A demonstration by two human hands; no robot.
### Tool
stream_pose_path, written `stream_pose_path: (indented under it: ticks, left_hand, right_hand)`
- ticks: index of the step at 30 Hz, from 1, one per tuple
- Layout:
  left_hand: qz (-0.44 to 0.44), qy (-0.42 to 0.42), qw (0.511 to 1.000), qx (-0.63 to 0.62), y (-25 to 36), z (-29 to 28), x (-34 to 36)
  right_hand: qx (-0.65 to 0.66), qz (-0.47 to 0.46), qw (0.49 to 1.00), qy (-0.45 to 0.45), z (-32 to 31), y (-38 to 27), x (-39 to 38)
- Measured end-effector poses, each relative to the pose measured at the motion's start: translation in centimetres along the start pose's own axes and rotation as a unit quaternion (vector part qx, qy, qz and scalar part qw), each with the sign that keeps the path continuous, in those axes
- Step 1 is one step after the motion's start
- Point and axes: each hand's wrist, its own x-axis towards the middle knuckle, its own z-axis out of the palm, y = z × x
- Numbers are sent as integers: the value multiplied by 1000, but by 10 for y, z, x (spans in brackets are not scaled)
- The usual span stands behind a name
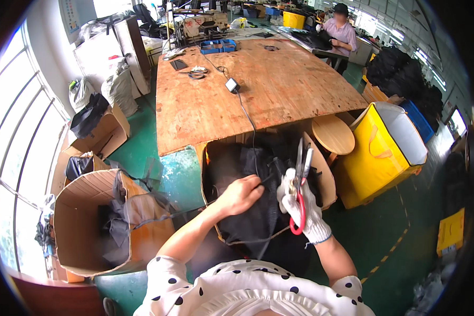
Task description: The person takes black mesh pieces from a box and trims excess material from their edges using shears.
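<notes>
Scissors: a red-handled pair (302,203) lies along the palm side of the right grip, blades pointing away from the wearer, above the open carton.
Right grip: a white-gloved hand (313,217), its fingers closed around the scissors.
Left grip: a bare hand (239,195), fingers curled, left of the scissors and apart from them; whether it pinches the dark strap near it, I cannot tell.
Black fabric: a heap (247,217) inside the carton (327,176), beneath both hands.
Desk: a worn wooden top (289,89) beyond the carton, carrying a power adapter (231,85) with a cord.
Right side: a round wooden stool (333,135), then a yellow bin (366,163).
Left side: another open carton (76,231).
</notes>
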Motion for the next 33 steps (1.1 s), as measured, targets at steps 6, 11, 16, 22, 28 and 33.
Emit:
stream_pose_path:
  ticks: [6,11,16,22,28,33]
  left_hand:
    - [20,22,999,-15,27,7,22]
    - [-11,18,979,201,-5,-19,-25]
    - [-56,14,991,117,-14,-20,-34]
    - [-113,20,993,25,-3,-9,-13]
    - [-235,-107,878,-403,-7,-40,-10]
    - [-173,-181,772,-585,-21,-37,-16]
  right_hand:
    - [-85,-154,980,96,-2,-26,24]
    - [-270,-213,922,178,41,-70,10]
    - [-556,-311,740,217,37,-80,-5]
    - [-619,-295,686,243,43,-81,-5]
    - [-564,-310,739,198,25,-90,-8]
    - [-523,-260,781,218,48,-76,3]
